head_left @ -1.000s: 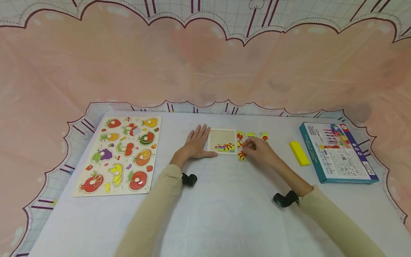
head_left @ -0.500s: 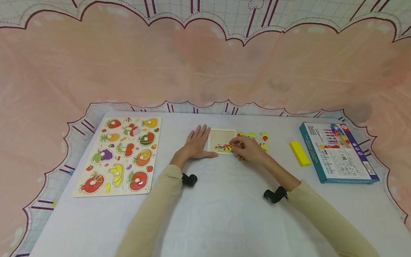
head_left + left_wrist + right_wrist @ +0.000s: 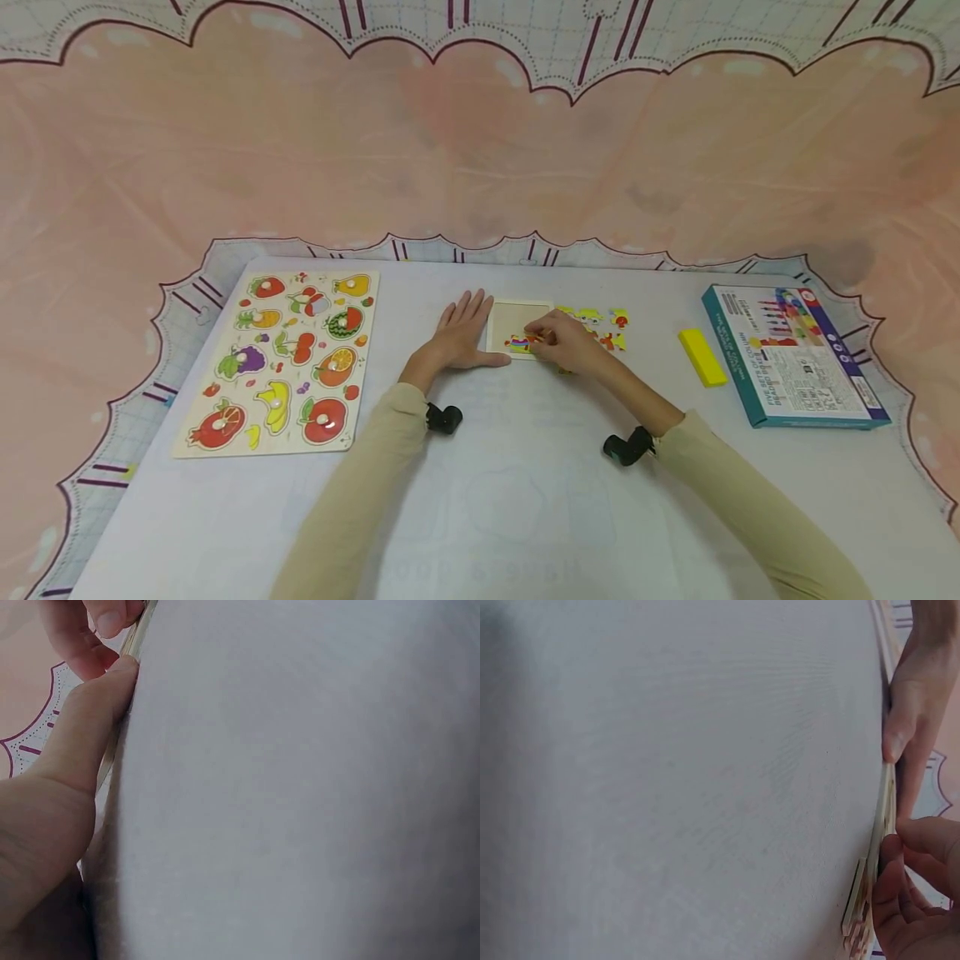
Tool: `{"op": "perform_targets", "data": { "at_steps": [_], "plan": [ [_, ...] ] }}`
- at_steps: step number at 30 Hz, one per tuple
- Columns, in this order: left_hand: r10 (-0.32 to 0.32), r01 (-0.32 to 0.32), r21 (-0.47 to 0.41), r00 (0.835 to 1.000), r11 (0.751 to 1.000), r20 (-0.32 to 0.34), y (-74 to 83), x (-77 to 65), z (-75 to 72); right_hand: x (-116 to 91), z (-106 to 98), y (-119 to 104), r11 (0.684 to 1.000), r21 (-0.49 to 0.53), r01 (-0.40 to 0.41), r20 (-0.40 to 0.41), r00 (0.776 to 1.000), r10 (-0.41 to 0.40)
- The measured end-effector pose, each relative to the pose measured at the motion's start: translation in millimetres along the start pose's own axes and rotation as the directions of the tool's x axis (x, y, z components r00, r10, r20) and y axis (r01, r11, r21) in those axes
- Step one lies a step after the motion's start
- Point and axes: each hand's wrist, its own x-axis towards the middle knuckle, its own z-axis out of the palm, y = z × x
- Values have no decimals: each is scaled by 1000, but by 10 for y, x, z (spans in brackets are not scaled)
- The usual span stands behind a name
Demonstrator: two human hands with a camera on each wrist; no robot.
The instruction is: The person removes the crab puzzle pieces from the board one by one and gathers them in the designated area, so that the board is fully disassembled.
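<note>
A small square wooden puzzle tray (image 3: 517, 312) lies on the table, with colourful puzzle pieces (image 3: 516, 343) along its near edge inside. My left hand (image 3: 457, 337) rests flat at the tray's left side, fingers spread, with the thumb (image 3: 116, 679) along the near left corner. My right hand (image 3: 566, 340) is over the tray's right part, its thumb and curled fingers (image 3: 892, 877) pinching a small puzzle piece that they mostly hide. Several loose puzzle pieces (image 3: 600, 321) lie just right of the tray, some partly covered by this hand.
On the left lies a wooden fruit puzzle board (image 3: 277, 362). A yellow block (image 3: 702, 358) sits to the right, beside a flat teal-edged box (image 3: 795, 358). A peach-coloured cloth (image 3: 480, 167) hangs behind the white table (image 3: 480, 483).
My right hand has moved left from the loose pieces to over the tray, bringing a puzzle piece between its fingertips. The left hand stays in place at the tray.
</note>
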Motion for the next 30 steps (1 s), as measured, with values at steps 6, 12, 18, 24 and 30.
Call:
{"op": "perform_targets", "data": {
  "at_steps": [6,12,18,24,30],
  "plan": [
    [-6,6,9,1000,1000,3,-1,1,-3,-10,3,-16,1000,-19,23,-2,1000,-23],
    [-4,4,12,1000,1000,5,-3,12,1,-1,15,-18,999,-34,2,12,1000,-2],
    [-5,4,23,1000,1000,9,-11,25,8,-12,15,-36,999,-41,-19,25,999,20],
    [-8,8,25,1000,1000,13,-10,27,10,-23,17,-49,998,-51,-27,23,999,28],
    [-8,8,26,1000,1000,11,-6,20,12,-13,38,-54,998,-50,-38,16,999,39]
  ]
}}
